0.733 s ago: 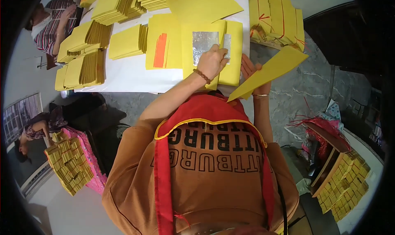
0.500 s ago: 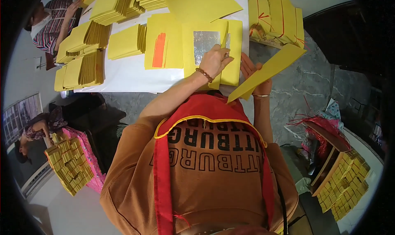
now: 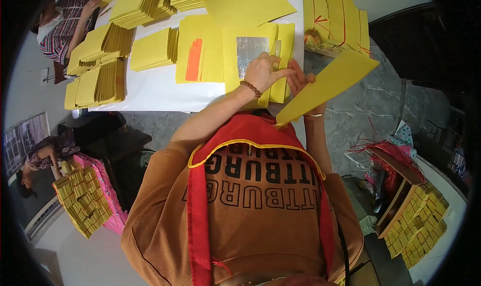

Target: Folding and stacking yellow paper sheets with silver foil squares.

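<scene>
My left hand [image 3: 260, 74], with a beaded bracelet at the wrist, lies over a yellow sheet bearing a silver foil rectangle [image 3: 251, 51]. Its fingers are bent and closed on the right edge of that paper, while the thumb points right, toward the other hand. My right hand [image 3: 297, 78] is just beyond the table edge, closed on a large yellow paper sheet [image 3: 335, 80] that slants down toward my apron. Part of the right palm is hidden behind this paper. Left of the foil, a yellow sheet carries an orange strip [image 3: 194, 60].
Folded yellow paper stacks [image 3: 153, 51] fill the table's left side. Tied yellow bundles [image 3: 338, 20] stand at the far right. A co-worker in a striped top [image 3: 72, 20] handles paper at the far left. Another person [image 3: 45, 158] is beside packed yellow bundles [image 3: 85, 201].
The yellow sheet in my right hand has swung slightly rightward and shows more of its face. My left thumb has stretched right, closer to the right fingers.
</scene>
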{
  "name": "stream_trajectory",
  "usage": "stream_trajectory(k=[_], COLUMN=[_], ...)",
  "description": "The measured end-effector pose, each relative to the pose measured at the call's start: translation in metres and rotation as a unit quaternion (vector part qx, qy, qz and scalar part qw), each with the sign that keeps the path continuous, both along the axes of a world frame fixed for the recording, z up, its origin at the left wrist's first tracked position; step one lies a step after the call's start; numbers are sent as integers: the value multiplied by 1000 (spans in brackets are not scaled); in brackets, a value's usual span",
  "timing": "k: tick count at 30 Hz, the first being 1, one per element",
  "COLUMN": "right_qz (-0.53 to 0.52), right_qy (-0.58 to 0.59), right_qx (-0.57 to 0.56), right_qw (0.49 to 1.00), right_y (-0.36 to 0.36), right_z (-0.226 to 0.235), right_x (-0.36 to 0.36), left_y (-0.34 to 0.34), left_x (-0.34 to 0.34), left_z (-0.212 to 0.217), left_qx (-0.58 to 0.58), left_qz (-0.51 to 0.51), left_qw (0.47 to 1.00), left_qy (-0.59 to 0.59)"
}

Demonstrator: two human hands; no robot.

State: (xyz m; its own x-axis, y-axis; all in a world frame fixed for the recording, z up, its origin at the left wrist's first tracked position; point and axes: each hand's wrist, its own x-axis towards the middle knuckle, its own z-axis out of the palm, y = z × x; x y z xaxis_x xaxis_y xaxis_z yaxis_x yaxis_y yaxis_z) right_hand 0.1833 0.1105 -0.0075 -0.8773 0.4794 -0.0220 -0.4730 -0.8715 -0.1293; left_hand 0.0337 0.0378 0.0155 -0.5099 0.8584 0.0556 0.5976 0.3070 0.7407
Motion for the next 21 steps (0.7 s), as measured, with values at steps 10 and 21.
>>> stream_trajectory(k=[10, 21], right_qz=[-36, -38], right_qy=[-10, 22], right_qx=[-25, -21], right_qw=[999, 999], right_y=[-2, -3], right_z=[-18, -21], right_x=[-1, 0], left_y=[-2, 2], left_x=[-9, -7], left_z=[-6, 2], left_qx=[13, -10], left_qz=[-16, -11], left_qw=[999, 999], left_qy=[-41, -31])
